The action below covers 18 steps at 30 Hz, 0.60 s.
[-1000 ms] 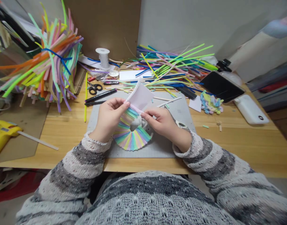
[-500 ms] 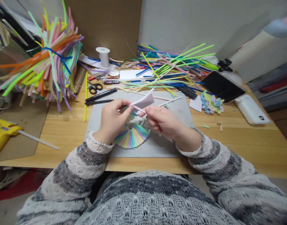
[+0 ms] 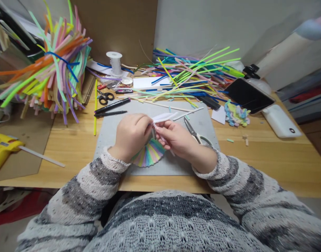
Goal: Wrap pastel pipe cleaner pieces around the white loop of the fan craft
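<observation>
My left hand (image 3: 133, 134) and my right hand (image 3: 176, 138) meet above the grey mat (image 3: 181, 168), both closed in pinches on a white pipe cleaner (image 3: 165, 116). It is bent into a narrow loop pointing away to the right, and a tail hangs below my right fingers. My fingers hide the spot where its strands meet. Under my hands lies a fan-shaped piece of pastel striped pipe cleaners (image 3: 148, 155), partly covered. Scissors with white handles (image 3: 194, 132) rest on the mat, just beyond my right wrist.
Coloured pipe cleaners (image 3: 197, 75) are heaped at the back, and a tied bundle (image 3: 52, 70) stands at left. Black markers (image 3: 113, 106), small black scissors (image 3: 106, 98) and a white spool (image 3: 115, 63) sit nearby. A yellow glue gun (image 3: 7, 150) lies left; a phone (image 3: 249, 96) leans at right.
My hands have drawn together, the right one shifting left and my left hand rolling over. The pipe cleaner's wide-open bend has narrowed to a slim loop. The white-handled scissors have come into view.
</observation>
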Each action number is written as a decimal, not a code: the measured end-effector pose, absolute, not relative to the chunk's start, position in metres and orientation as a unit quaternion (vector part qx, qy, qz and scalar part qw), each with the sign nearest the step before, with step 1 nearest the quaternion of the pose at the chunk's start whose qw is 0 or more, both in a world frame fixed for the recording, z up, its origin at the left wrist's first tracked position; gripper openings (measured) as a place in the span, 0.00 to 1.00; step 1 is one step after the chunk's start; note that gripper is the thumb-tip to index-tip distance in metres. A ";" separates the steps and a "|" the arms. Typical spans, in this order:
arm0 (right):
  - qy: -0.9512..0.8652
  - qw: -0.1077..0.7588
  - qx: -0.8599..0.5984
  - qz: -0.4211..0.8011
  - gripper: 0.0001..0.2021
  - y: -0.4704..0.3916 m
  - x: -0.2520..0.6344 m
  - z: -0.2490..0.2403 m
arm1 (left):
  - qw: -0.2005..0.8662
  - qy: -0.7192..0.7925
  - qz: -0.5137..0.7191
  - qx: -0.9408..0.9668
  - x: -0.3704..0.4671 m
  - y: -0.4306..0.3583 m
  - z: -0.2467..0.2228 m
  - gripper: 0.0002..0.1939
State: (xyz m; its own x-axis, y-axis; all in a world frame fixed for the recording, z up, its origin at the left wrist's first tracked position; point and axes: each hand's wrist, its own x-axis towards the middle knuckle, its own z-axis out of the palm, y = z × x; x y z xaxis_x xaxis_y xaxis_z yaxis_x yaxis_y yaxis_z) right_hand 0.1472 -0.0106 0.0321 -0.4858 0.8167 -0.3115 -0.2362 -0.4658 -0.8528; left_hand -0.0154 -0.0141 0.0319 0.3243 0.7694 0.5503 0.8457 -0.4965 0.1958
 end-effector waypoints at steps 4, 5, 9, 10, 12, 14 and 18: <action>-0.336 0.385 -0.378 0.772 0.10 -0.009 0.146 0.027 | 0.066 -0.486 -0.289 -0.822 -0.014 -0.015 0.029 0.10; -0.318 0.377 -0.372 0.786 0.11 -0.009 0.146 0.027 | 0.066 -0.486 -0.286 -0.823 -0.013 -0.015 0.028 0.11; -0.239 0.332 -0.340 0.846 0.12 -0.008 0.147 0.030 | 0.079 -0.488 -0.278 -0.823 -0.011 -0.015 0.029 0.12; -0.224 0.333 -0.333 0.853 0.12 -0.008 0.146 0.031 | 0.083 -0.490 -0.280 -0.821 -0.010 -0.016 0.029 0.12; -0.209 0.348 -0.320 0.856 0.11 -0.009 0.146 0.031 | 0.087 -0.493 -0.290 -0.816 -0.008 -0.016 0.030 0.11; -0.220 0.363 -0.314 0.849 0.10 -0.010 0.145 0.030 | 0.078 -0.498 -0.306 -0.808 -0.007 -0.016 0.029 0.10; -0.306 0.377 -0.329 0.810 0.11 -0.011 0.145 0.027 | 0.006 -0.518 -0.349 -0.781 -0.007 -0.017 0.028 0.07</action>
